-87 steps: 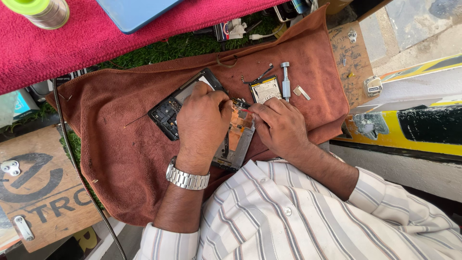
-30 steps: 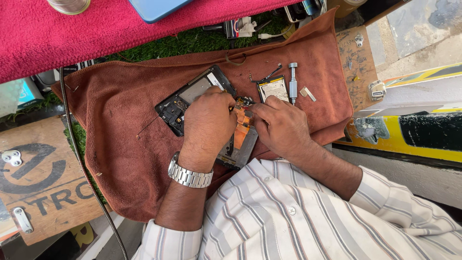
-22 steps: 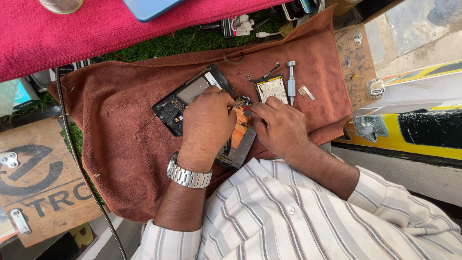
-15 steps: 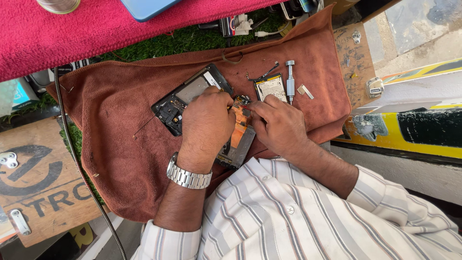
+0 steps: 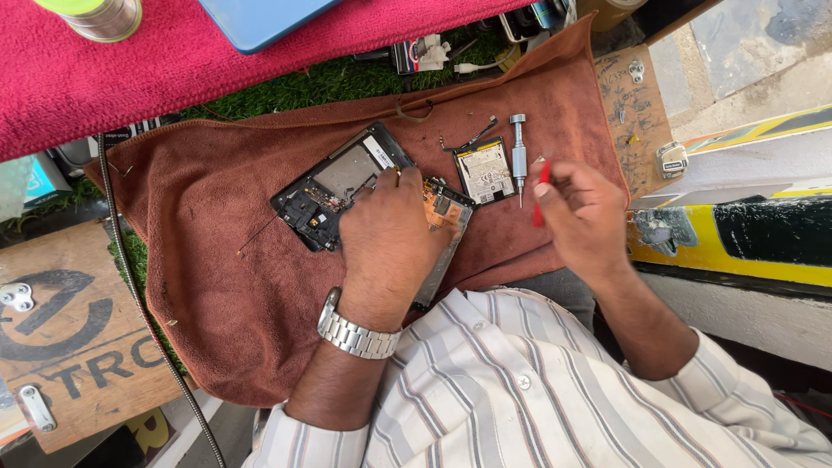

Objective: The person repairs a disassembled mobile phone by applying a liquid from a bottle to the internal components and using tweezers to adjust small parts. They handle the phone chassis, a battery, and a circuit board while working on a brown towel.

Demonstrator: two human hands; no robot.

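A: Hands first. Left hand (image 5: pixel 392 236), centre of frame, lies palm down on the opened phone (image 5: pixel 364 204), fingers curled and pressing on the board area; wristwatch (image 5: pixel 355 332) on that wrist. Right hand (image 5: pixel 582 206), right of centre, is blurred, fingers pinched narrow round a slim red tool (image 5: pixel 542 192).

B: Is the tool touching the phone?

A: No. It sits apart, off to the right, near the grey screwdriver (image 5: pixel 518 154), which lies loose on the brown cloth (image 5: pixel 217 286).

B: State of the work?

A: Judging by the layout: the phone is already open, its dark frame with exposed circuit parts spread up and left of the left hand. A flat pale part (image 5: pixel 484 170), battery-like, lies separate just left of the screwdriver, with a thin cable above it. Nothing looks reassembled; the inner parts are uncovered.

B: Any trays or boxes?

A: None with parts in them that I can make out. The cloth serves as the bed. Upper left, a spool (image 5: pixel 97 16) stands on a pink towel (image 5: pixel 173 61) beside a blue flat thing (image 5: pixel 260 19). Lower left, a wooden board (image 5: pixel 69 338).
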